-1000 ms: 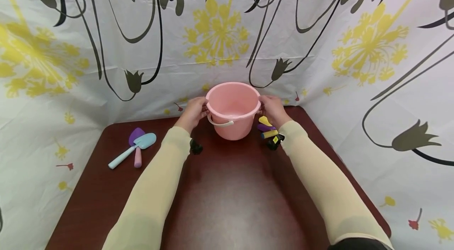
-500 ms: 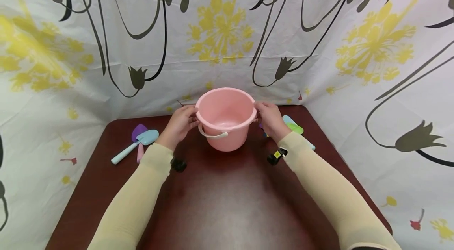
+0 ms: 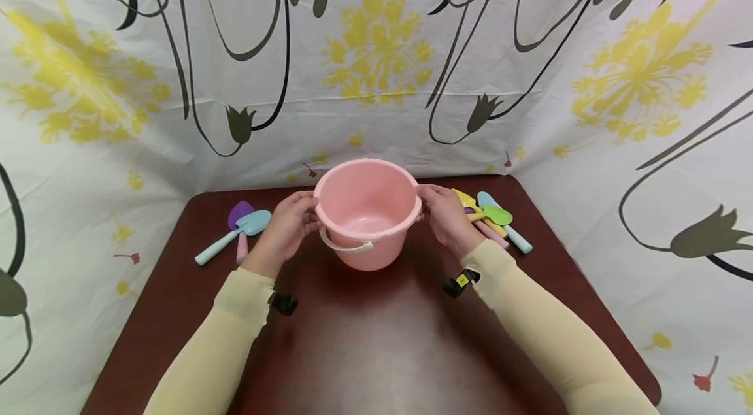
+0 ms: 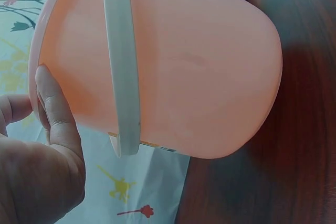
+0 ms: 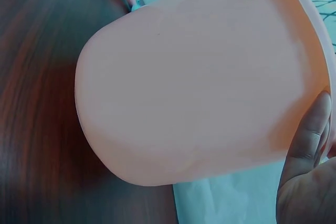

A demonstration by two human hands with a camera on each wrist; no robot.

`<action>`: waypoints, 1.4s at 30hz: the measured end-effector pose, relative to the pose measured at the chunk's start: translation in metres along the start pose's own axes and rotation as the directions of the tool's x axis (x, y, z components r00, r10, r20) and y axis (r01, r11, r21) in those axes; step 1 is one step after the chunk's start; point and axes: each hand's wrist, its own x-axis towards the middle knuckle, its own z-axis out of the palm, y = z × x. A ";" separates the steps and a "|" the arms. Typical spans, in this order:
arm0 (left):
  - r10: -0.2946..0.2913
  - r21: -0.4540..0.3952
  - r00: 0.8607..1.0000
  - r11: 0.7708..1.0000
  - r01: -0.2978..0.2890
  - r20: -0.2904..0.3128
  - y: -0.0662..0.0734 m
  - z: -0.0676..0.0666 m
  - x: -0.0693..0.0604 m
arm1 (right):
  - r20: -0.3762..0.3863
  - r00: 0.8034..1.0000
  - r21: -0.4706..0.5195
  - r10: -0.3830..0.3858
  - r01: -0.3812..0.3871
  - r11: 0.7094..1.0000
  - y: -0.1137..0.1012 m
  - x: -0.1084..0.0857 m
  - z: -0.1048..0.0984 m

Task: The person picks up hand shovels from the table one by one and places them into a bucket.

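Observation:
Between both hands is a pink bucket (image 3: 367, 251), mouth up and tilted a little toward me, its inside bare. My left hand (image 3: 288, 225) pinches the rim on the left side; in the left wrist view one finger lies under the lip of the bucket (image 4: 210, 66). On the opposite side my right hand (image 3: 445, 215) grips the rim, and the right wrist view shows its finger along the outer wall of the bucket (image 5: 194, 93). A white handle (image 3: 347, 247) hangs down the front. Whether the base touches the table cannot be told.
A light blue trowel (image 3: 235, 235) lies over a purple-headed shovel (image 3: 240, 211) with a pink handle at left. Behind my right hand several toy tools lie together, including a green-headed one (image 3: 497, 214) and a light blue shovel (image 3: 518, 240). A patterned curtain (image 3: 376, 121) borders the brown table (image 3: 376, 336).
Both hands have brought the bucket toward me and slightly left, away from the back edge. More of the tools at right now show.

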 end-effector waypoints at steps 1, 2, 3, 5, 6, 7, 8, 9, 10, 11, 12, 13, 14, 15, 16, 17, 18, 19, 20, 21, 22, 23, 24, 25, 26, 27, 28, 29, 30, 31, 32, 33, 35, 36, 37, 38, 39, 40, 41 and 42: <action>0.001 -0.006 1.000 1.000 -0.001 0.000 -0.002 -0.001 -0.002 | 0.003 1.000 0.002 0.003 -0.003 1.000 0.001 -0.001 0.001; 0.000 -0.012 1.000 1.000 0.000 -0.001 -0.003 -0.001 -0.004 | 0.008 1.000 0.004 0.007 -0.007 1.000 0.002 -0.003 0.001; -0.001 -0.016 1.000 1.000 0.001 -0.002 -0.004 -0.002 -0.006 | 0.010 1.000 0.011 0.011 -0.012 1.000 0.003 -0.004 0.002; -0.004 -0.029 1.000 1.000 0.004 -0.004 -0.007 -0.002 -0.010 | 0.011 1.000 0.023 0.017 -0.017 1.000 0.004 -0.006 0.003; -0.004 -0.035 1.000 0.999 0.004 -0.008 -0.008 -0.002 -0.011 | 0.012 1.000 0.027 0.017 -0.018 0.999 0.005 -0.007 0.003; -0.002 -0.040 1.000 0.999 0.001 -0.010 -0.009 -0.002 -0.012 | 0.014 1.000 0.027 0.017 -0.017 0.999 0.005 -0.008 0.003; 0.000 -0.046 1.000 0.999 0.000 -0.016 -0.009 -0.002 -0.013 | 0.015 1.000 0.026 0.014 -0.015 1.000 0.006 -0.009 0.003; 0.001 -0.048 1.000 0.999 -0.002 -0.021 -0.010 -0.002 -0.013 | 0.016 1.000 0.026 0.012 -0.012 1.000 0.006 -0.009 0.003; 0.003 -0.054 1.000 0.999 -0.004 -0.026 -0.010 -0.001 -0.014 | 0.018 1.000 0.021 0.010 -0.010 1.000 0.007 -0.010 0.003; 0.003 -0.058 1.000 0.998 -0.005 -0.030 -0.011 -0.001 -0.014 | 0.020 1.000 0.015 0.010 -0.010 1.000 0.007 -0.010 0.003; 0.002 -0.062 0.999 0.998 -0.004 -0.033 -0.011 -0.001 -0.015 | 0.021 1.000 0.009 0.012 -0.012 1.000 0.008 -0.010 0.004; 0.000 -0.065 0.999 0.998 -0.002 -0.032 -0.012 -0.001 -0.015 | 0.020 1.000 0.006 0.016 -0.016 1.000 0.009 -0.011 0.004; -0.004 -0.068 1.000 0.998 0.001 -0.031 -0.013 -0.002 -0.015 | 0.018 1.000 0.005 0.022 -0.022 1.000 0.010 -0.011 0.003; -0.008 -0.070 0.999 0.998 0.006 -0.031 -0.014 -0.002 -0.016 | 0.016 0.999 0.007 0.029 -0.029 1.000 0.011 -0.011 0.003; -0.011 -0.072 0.999 0.997 0.009 -0.030 -0.014 -0.002 -0.016 | 0.014 0.999 0.006 0.038 -0.038 0.999 0.012 -0.011 0.003; -0.014 -0.071 1.000 0.997 0.012 -0.028 -0.015 -0.003 -0.016 | 0.011 0.999 0.008 0.044 -0.044 0.999 0.013 -0.012 0.003; -0.014 -0.070 1.000 0.997 0.013 -0.026 -0.016 -0.003 -0.016 | 0.006 0.999 0.014 0.048 -0.048 0.999 0.014 -0.012 0.003; -0.014 -0.068 1.000 0.998 0.012 -0.023 -0.017 -0.004 -0.016 | 0.003 0.999 0.017 0.050 -0.050 0.999 0.014 -0.012 0.003; -0.014 -0.064 1.000 0.998 0.012 -0.021 -0.018 -0.004 -0.016 | 0.000 0.999 0.021 0.052 -0.052 0.998 0.015 -0.012 0.003; -0.012 -0.063 1.000 0.998 0.011 -0.020 -0.018 -0.005 -0.016 | -0.002 0.999 0.023 0.053 -0.053 0.998 0.015 -0.012 0.003; -0.010 -0.065 1.000 0.998 0.008 -0.021 -0.019 -0.005 -0.016 | -0.004 0.999 0.022 0.053 -0.053 0.998 0.015 -0.012 0.003; -0.007 -0.064 1.000 0.998 0.006 -0.020 -0.020 -0.005 -0.016 | -0.005 0.999 0.024 0.054 -0.053 0.998 0.015 -0.012 0.003; -0.005 -0.066 1.000 0.998 0.004 -0.019 -0.020 -0.005 -0.015 | -0.005 0.999 0.026 0.054 -0.054 0.998 0.015 -0.012 0.003; -0.001 -0.065 1.000 0.998 0.000 -0.019 -0.021 -0.005 -0.015 | -0.003 0.999 0.026 0.054 -0.054 0.998 0.015 -0.012 0.003; 0.002 -0.068 1.000 0.998 -0.003 -0.021 -0.022 -0.005 -0.015 | -0.002 0.998 0.028 0.055 -0.055 0.998 0.016 -0.013 0.003; 0.005 -0.073 1.000 0.997 -0.007 -0.023 -0.022 -0.005 -0.014 | -0.002 0.998 0.029 0.056 -0.056 0.998 0.016 -0.012 0.003; 0.010 -0.071 1.000 0.997 -0.011 -0.026 -0.023 -0.004 -0.014 | -0.005 0.998 0.036 0.056 -0.055 0.998 0.016 -0.012 0.003; 0.015 -0.064 1.000 0.998 -0.017 -0.025 -0.024 -0.004 -0.014 | -0.005 0.998 0.044 0.055 -0.055 0.998 0.016 -0.012 0.003; 0.022 -0.055 0.999 0.998 -0.024 -0.029 -0.024 -0.004 -0.014 | -0.006 0.999 0.050 0.054 -0.053 0.997 0.016 -0.012 0.004; 0.029 -0.043 0.999 0.999 -0.031 -0.034 -0.025 -0.003 -0.014 | -0.006 0.999 0.058 0.053 -0.053 0.997 0.017 -0.012 0.004; 0.034 -0.030 0.999 0.999 -0.035 -0.043 -0.025 -0.003 -0.014 | -0.007 0.999 0.064 0.053 -0.052 0.997 0.017 -0.012 0.004; 0.039 -0.008 0.998 0.999 -0.039 -0.052 -0.025 -0.003 -0.015 | -0.010 0.999 0.070 0.052 -0.051 0.996 0.017 -0.012 0.005; 0.046 0.032 0.996 0.999 -0.044 -0.075 -0.026 -0.002 -0.015 | -0.010 0.999 0.077 0.053 -0.052 0.996 0.017 -0.012 0.006; 0.046 0.052 0.995 0.998 -0.042 -0.085 -0.026 -0.002 -0.015 | -0.011 0.998 0.078 0.055 -0.054 0.996 0.017 -0.012 0.006; 0.048 0.066 0.994 0.997 -0.041 -0.094 -0.027 -0.002 -0.015 | -0.013 0.998 0.083 0.055 -0.053 0.995 0.018 -0.011 0.007; 0.048 0.081 0.994 0.996 -0.041 -0.099 -0.027 -0.002 -0.015 | -0.017 0.998 0.086 0.053 -0.052 0.995 0.018 -0.011 0.008; 0.050 0.091 0.993 0.995 -0.041 -0.103 -0.027 -0.002 -0.015 | -0.022 0.998 0.091 0.055 -0.052 0.994 0.018 -0.011 0.008; 0.053 0.093 0.993 0.995 -0.043 -0.103 -0.027 -0.002 -0.015 | -0.027 0.998 0.094 0.055 -0.052 0.994 0.019 -0.011 0.008; 0.056 0.095 0.993 0.994 -0.046 -0.103 -0.026 -0.001 -0.015 | -0.032 0.998 0.099 0.055 -0.052 0.994 0.020 -0.011 0.009; 0.059 0.099 0.993 0.994 -0.049 -0.102 -0.026 -0.001 -0.015 | -0.039 0.998 0.103 0.054 -0.050 0.993 0.021 -0.011 0.009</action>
